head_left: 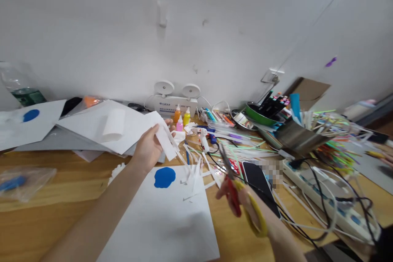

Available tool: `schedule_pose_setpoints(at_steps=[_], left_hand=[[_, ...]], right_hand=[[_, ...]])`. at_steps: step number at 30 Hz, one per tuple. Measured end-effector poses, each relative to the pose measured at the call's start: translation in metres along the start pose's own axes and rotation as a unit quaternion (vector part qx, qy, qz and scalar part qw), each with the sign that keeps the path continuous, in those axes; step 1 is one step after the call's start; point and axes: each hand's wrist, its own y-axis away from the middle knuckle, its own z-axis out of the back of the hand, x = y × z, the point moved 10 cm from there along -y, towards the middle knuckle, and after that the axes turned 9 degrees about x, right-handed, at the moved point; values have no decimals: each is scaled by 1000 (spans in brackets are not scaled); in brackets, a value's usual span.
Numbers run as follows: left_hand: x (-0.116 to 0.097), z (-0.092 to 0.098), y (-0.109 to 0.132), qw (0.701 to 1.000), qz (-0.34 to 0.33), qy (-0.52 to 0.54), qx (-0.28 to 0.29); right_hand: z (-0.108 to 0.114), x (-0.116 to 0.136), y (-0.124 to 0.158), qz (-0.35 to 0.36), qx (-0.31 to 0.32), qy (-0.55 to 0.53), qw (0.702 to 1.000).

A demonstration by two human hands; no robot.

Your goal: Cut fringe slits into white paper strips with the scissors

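Note:
Near the middle of the table, my left hand grips a white paper strip that hangs down at a slant. Below it lies a white sheet with a blue painted blob and small dark marks. My right hand has its fingers through the handles of red and yellow scissors, whose blades point up and away; motion blurs them. The blades are apart from the paper strip. Thin cut paper strips lie between my two hands on the sheet's far edge.
A glue gun and small paint bottles stand beyond the hands. On the right are a phone, a power strip, cables and a green pan of markers. More sheets lie left; a wall rises behind.

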Motion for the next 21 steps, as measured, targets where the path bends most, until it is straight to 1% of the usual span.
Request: schedule_pose_setpoints(at_steps=[1, 2, 4, 6, 8, 10, 13, 15, 18, 20, 21], left_hand=[[1, -2, 2, 1000, 3, -7, 4], [1, -5, 3, 1000, 4, -14, 9], [1, -10, 6, 999, 3, -26, 23], [2, -14, 8, 999, 2, -36, 30], [4, -16, 11, 999, 10, -40, 27], [6, -18, 13, 999, 19, -41, 25], [7, -22, 15, 998, 28, -44, 31], [8, -25, 17, 998, 32, -41, 38], [9, -29, 18, 997, 37, -28, 58], [10, -32, 19, 997, 39, -20, 66], [11, -32, 20, 997, 41, -17, 66]], right_hand=[[16, -13, 9, -10, -14, -3, 1000], [36, -27, 19, -27, -45, -5, 999], [81, -49, 36, -48, -136, 16, 989], [118, -62, 50, -79, -223, 62, 970], [135, -70, 55, -120, -249, 88, 957], [140, -73, 54, -144, -253, 87, 953], [135, -73, 50, -160, -242, 94, 952], [133, -73, 50, -158, -240, 101, 953], [134, -67, 58, -116, -260, 93, 954], [132, -54, 65, -68, -283, 79, 953], [127, -46, 68, -37, -288, 67, 955]])
